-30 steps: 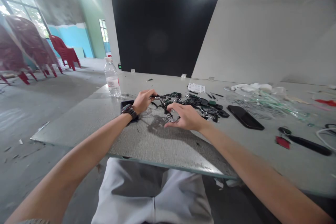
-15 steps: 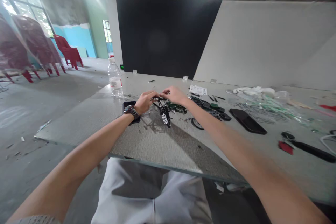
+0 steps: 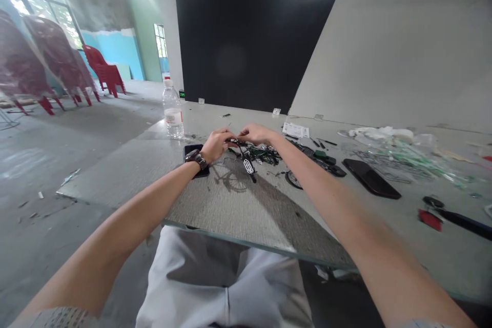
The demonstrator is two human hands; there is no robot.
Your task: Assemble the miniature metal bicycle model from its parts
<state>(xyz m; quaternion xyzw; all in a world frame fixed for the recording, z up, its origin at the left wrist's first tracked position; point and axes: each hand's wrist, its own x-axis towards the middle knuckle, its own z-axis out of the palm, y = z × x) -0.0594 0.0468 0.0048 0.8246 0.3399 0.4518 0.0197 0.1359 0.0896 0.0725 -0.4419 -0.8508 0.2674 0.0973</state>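
Observation:
Above the table, my left hand [image 3: 216, 144] and my right hand [image 3: 255, 134] meet fingertip to fingertip at the far end of a small black model bicycle part [image 3: 248, 165]. The fingers of both are closed on it. Its near end shows a white slotted rack and points down toward me. What exactly lies between the fingertips is too small to make out. Just right of it lie dark green and black bicycle pieces [image 3: 263, 155], partly behind my right hand. A spoked model wheel [image 3: 292, 179] shows beside my right forearm.
Left of the hands stands a water bottle [image 3: 173, 115]; a black phone-like device [image 3: 202, 170] lies under my left wrist. To the right are a dark phone [image 3: 371, 179], a black-handled tool [image 3: 467, 223], a red piece [image 3: 430, 219], crumpled plastic bags [image 3: 388, 136] and a paper sheet [image 3: 295, 130].
Between my fingers the black bicycle part has turned slightly, its white rack swinging a little to the right. The whole view has shifted slightly. Both hands stay together.

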